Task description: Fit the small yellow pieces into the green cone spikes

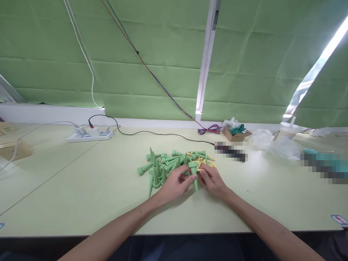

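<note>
The left hand (178, 182) is covering part of its green spike (193, 167); the right hand (213, 179) is hiding most of a yellow peg (199, 170). Pixelation is blurring a dark object (230, 152) farther right. The left edge is cutting off a tan object (16, 150).

green spike (193, 167): held, tip nearward | other spikes (156, 178): piled left | yellow pegs (201, 161): heaped behind

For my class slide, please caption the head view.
Left hand holding a green spike, right hand a small yellow piece, near more green spikes.
</note>
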Tool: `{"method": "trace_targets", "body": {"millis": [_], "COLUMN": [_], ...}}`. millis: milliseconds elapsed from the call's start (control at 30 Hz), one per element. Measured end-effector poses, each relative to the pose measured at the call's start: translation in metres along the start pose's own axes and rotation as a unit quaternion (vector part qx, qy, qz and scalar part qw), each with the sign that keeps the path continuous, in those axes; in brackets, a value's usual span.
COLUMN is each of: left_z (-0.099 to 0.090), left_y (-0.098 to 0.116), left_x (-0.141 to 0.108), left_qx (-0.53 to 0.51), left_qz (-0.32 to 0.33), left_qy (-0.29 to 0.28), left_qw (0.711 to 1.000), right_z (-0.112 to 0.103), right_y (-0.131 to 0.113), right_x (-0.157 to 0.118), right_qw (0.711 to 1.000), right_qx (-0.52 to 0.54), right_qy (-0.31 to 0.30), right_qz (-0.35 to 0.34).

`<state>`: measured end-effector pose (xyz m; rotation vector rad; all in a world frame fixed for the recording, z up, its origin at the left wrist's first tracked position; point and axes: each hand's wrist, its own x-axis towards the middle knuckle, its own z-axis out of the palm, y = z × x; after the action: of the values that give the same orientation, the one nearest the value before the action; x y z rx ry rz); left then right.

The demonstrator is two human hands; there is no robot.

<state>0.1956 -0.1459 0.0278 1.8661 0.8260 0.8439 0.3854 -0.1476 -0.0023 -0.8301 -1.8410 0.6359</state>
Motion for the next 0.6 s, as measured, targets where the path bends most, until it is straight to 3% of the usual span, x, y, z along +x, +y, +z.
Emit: {"method": "trace_targets", "body": {"millis": [367, 600], "left_z": [0.002, 0.005], "left_y": [-0.011, -0.015], "left_x": [0.0, 0.0], "left_qx": [0.131, 0.141], "left_qz": [0.089, 0.113], "left_qy": [0.032, 0.067], "left_qw": [0.987, 0.981], "right_z": [0.002, 0.004], "right_y": [-0.001, -0.002], "right_x": [0.001, 0.002], "right_qw": [0.998, 0.998], "right_qx": [0.035, 0.028], "right_qy": [0.008, 0.019], "right_qz": [0.042, 0.045]}}
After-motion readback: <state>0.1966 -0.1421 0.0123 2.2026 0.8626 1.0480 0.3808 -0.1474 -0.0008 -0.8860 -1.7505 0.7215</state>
